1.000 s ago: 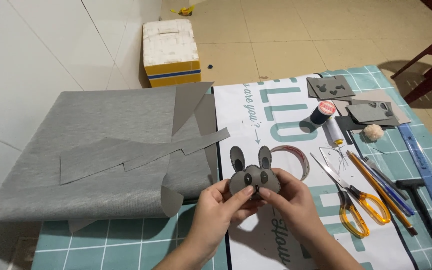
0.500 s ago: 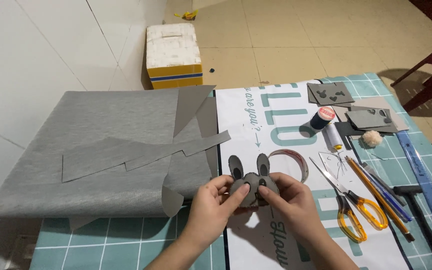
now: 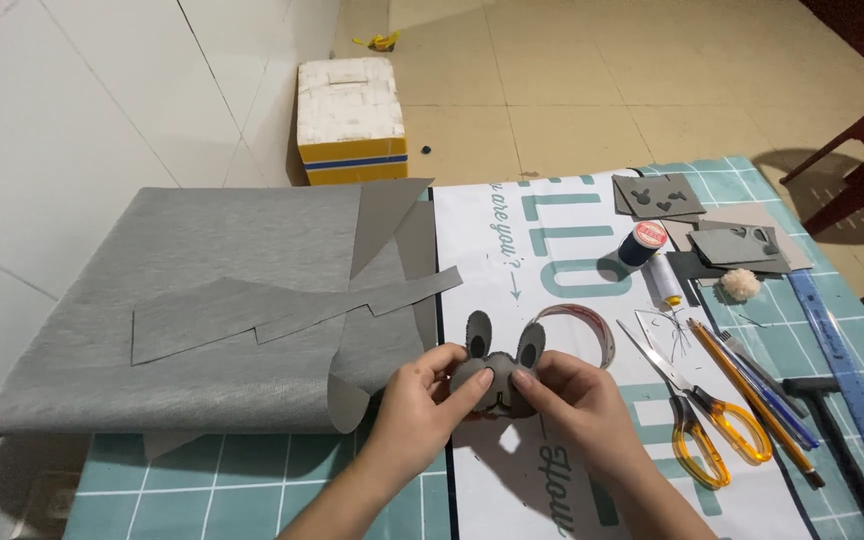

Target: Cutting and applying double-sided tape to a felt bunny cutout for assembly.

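Grey felt bunny head (image 3: 497, 372) held just above white printed sheet (image 3: 552, 300) – ears point up and away from person, spreading apart; long axis runs ears to chin. Flat stitched piece, dark inner ears, small mouth stitching low on face; eyes covered by thumbs. Left hand (image 3: 417, 410) pinched on left side, thumb pressed to face. Right hand (image 3: 577, 405) pinched on right side, thumb likewise – both closed on it. Orange-handled scissors (image 3: 697, 420) just right; grey fabric (image 3: 202, 310) left.
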